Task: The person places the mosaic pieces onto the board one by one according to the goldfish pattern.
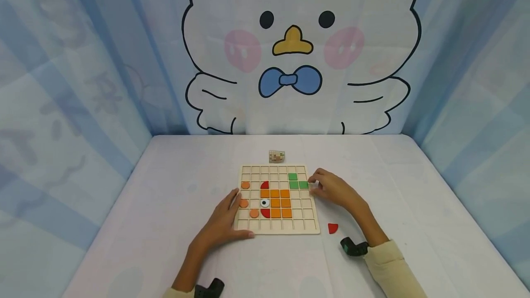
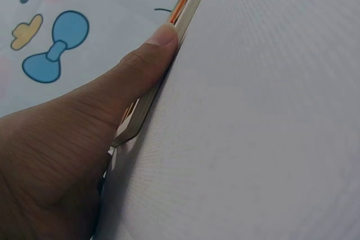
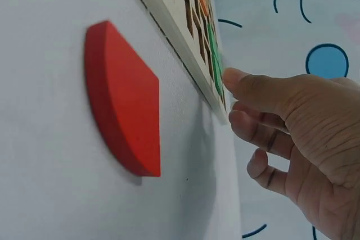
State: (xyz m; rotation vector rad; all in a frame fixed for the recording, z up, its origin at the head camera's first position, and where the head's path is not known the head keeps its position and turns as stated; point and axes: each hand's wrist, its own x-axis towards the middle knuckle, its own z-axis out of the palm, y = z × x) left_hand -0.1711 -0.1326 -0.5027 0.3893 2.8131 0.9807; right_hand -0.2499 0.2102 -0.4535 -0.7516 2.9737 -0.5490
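Observation:
A wooden grid board (image 1: 305, 227) lies flat on the table with coloured pieces in its cells. My left hand (image 1: 225, 219) rests at its lower left corner, fingers along the left side and thumb against the near edge. My right hand (image 1: 333, 189) is at the board's right edge, its loosely bent fingers beside a green square (image 1: 303, 185). No piece shows between those fingers; in the right wrist view the thumb (image 3: 236, 77) is close to the green pieces (image 3: 214, 60). A red quarter-round piece (image 1: 333, 228) lies on the table right of the board.
Orange squares (image 1: 275, 203), orange discs (image 1: 245, 185), red quarter-rounds (image 1: 265, 213) and a black-and-white eye disc (image 1: 265, 203) sit in the grid. Behind the board lies a small patterned card (image 1: 276, 156). Printed curtains (image 1: 294, 105) surround the white-covered table (image 1: 165, 187).

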